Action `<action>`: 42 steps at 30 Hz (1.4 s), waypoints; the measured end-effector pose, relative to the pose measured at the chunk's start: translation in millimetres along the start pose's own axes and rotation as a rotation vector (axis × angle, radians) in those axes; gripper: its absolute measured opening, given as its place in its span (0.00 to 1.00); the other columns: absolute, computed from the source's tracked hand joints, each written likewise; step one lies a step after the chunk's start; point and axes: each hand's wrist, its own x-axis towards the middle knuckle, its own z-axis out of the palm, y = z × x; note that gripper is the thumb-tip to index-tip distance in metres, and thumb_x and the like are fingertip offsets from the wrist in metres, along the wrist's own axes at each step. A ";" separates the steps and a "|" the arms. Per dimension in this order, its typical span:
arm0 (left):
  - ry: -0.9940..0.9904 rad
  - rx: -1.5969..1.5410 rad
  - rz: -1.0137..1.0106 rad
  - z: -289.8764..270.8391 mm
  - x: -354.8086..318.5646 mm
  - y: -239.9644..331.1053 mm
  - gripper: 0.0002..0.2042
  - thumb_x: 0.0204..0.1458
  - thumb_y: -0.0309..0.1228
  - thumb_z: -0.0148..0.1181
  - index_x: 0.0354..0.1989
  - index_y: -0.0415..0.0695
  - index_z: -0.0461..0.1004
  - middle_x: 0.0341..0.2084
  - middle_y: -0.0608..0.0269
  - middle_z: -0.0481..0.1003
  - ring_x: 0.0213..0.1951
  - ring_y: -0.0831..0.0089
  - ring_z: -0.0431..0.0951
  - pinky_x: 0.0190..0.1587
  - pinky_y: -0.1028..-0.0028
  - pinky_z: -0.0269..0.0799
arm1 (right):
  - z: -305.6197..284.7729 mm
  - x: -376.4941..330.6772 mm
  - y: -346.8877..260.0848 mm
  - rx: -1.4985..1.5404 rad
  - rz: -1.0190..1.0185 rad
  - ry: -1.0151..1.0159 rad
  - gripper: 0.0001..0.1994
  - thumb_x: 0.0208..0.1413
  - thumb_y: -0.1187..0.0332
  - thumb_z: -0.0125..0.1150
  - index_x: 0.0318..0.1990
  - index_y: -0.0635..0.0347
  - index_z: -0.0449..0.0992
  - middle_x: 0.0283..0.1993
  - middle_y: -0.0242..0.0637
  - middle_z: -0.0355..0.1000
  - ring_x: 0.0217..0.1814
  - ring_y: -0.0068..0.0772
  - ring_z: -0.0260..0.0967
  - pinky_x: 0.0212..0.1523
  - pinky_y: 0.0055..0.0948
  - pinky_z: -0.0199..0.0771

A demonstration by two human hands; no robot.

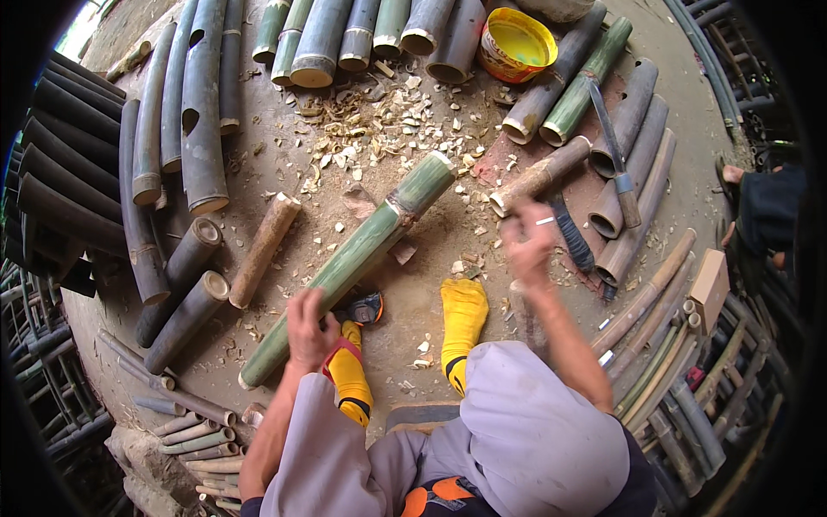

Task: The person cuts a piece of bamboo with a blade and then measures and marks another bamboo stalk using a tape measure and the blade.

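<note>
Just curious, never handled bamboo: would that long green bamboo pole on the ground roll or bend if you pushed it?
The long green bamboo pole looks round and smooth, so it would probably roll sideways. It seems thick and straight, so likely stiff. The left hand rests on it, perhaps steadying it.

green bamboo pole, yellow socks, yellow tub, grey trousers

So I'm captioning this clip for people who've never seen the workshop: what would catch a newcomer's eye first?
First, the long green bamboo pole lying slantwise across the middle of the ground, with the left hand on its lower part. Next, the bright yellow socks on the person's feet just below it, and the yellow tub at the top among the cut bamboo sections. The right hand is blurred, near a short bamboo piece.
</note>
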 end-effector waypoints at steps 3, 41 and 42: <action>-0.177 -0.129 0.040 22.1 -8.1 31.9 0.28 0.34 0.21 0.62 0.51 0.43 0.70 0.50 0.47 0.65 0.53 0.52 0.66 0.57 0.60 0.63 | -76.4 59.7 73.2 -0.491 -0.011 0.192 0.28 0.50 0.70 0.60 0.59 0.65 0.62 0.53 0.49 0.63 0.55 0.46 0.61 0.55 0.43 0.65; -0.101 0.108 -0.300 1.5 5.2 -35.1 0.37 0.23 0.30 0.74 0.51 0.47 0.68 0.40 0.54 0.74 0.43 0.53 0.75 0.45 0.61 0.71 | 41.8 -27.0 -35.9 0.835 0.741 -0.723 0.08 0.59 0.66 0.55 0.34 0.63 0.71 0.24 0.29 0.70 0.19 0.16 0.67 0.19 0.18 0.68; -0.098 0.110 -0.298 1.3 2.9 -36.0 0.37 0.23 0.30 0.74 0.51 0.47 0.68 0.40 0.54 0.74 0.43 0.53 0.75 0.45 0.61 0.71 | 43.8 -31.0 -37.5 0.764 0.658 -0.697 0.08 0.59 0.66 0.54 0.35 0.63 0.70 0.24 0.29 0.70 0.19 0.16 0.67 0.20 0.18 0.68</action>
